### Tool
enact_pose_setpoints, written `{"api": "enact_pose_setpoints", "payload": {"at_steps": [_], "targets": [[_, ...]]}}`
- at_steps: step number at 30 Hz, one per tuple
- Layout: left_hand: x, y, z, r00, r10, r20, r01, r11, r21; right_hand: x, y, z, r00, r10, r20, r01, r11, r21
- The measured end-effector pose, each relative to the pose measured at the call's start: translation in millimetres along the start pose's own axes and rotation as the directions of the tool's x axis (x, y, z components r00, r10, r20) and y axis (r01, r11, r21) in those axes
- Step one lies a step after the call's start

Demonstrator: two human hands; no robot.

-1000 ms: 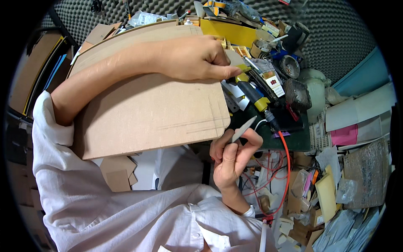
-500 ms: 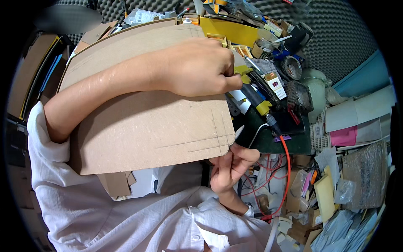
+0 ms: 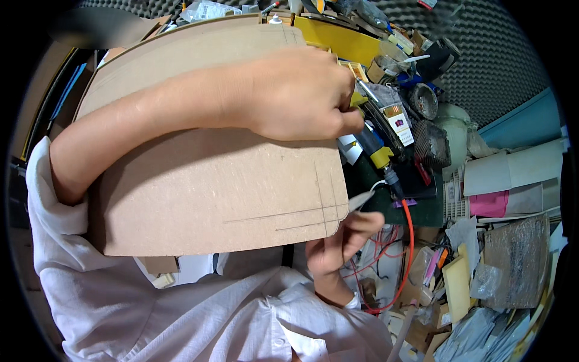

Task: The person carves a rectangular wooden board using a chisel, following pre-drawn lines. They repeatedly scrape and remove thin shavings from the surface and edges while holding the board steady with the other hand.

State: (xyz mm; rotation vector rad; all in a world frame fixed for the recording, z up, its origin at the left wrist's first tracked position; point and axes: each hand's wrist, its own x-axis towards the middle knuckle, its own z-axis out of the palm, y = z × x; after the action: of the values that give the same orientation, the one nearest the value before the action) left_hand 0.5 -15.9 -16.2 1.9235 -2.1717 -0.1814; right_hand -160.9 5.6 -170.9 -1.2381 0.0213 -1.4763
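A large brown fibreboard panel [image 3: 223,181] with rounded corners and crossing pencil lines lies in front of my chest. My left forearm reaches across its top. My left hand [image 3: 307,96] is closed and curled over the panel's right edge, its fingertips hidden on the far side. Below the near right corner, my right hand [image 3: 338,244] pinches a thin, pale, pointed piece [image 3: 362,201] against the rounded corner. Motion blur and the fingers keep me from telling its material. Some of the right fingers are behind the panel.
Right of the panel, a yellow-banded tool [image 3: 380,157] with an orange cable [image 3: 412,241] lies on a dark green mat [image 3: 422,212]. A small white box [image 3: 398,125], jars and tools crowd the back right. Bags and a wrapped package [image 3: 517,259] are at lower right.
The panel and both hands have shifted slightly to the right. More of the pale piece shows beside the corner, and it sits at a different angle.
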Motion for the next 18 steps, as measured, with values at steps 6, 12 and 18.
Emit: {"api": "enact_pose_setpoints", "payload": {"at_steps": [6, 12, 18], "targets": [[-1, 4, -4, 0.998, -0.051, 0.044, 0.049, 0.997, 0.052, -5, 4, -2, 0.993, -0.113, 0.027, 0.115, 0.989, -0.090], [0, 6, -7, 0.986, -0.083, 0.146, 0.078, 0.996, 0.038, -11, 3, 0, 0.995, -0.045, -0.094, 0.029, 0.986, -0.167], [-3, 2, -5, 0.994, 0.088, 0.059, -0.091, 0.994, 0.059, -10, 7, -2, 0.993, -0.078, -0.087, 0.060, 0.978, -0.198]]}}
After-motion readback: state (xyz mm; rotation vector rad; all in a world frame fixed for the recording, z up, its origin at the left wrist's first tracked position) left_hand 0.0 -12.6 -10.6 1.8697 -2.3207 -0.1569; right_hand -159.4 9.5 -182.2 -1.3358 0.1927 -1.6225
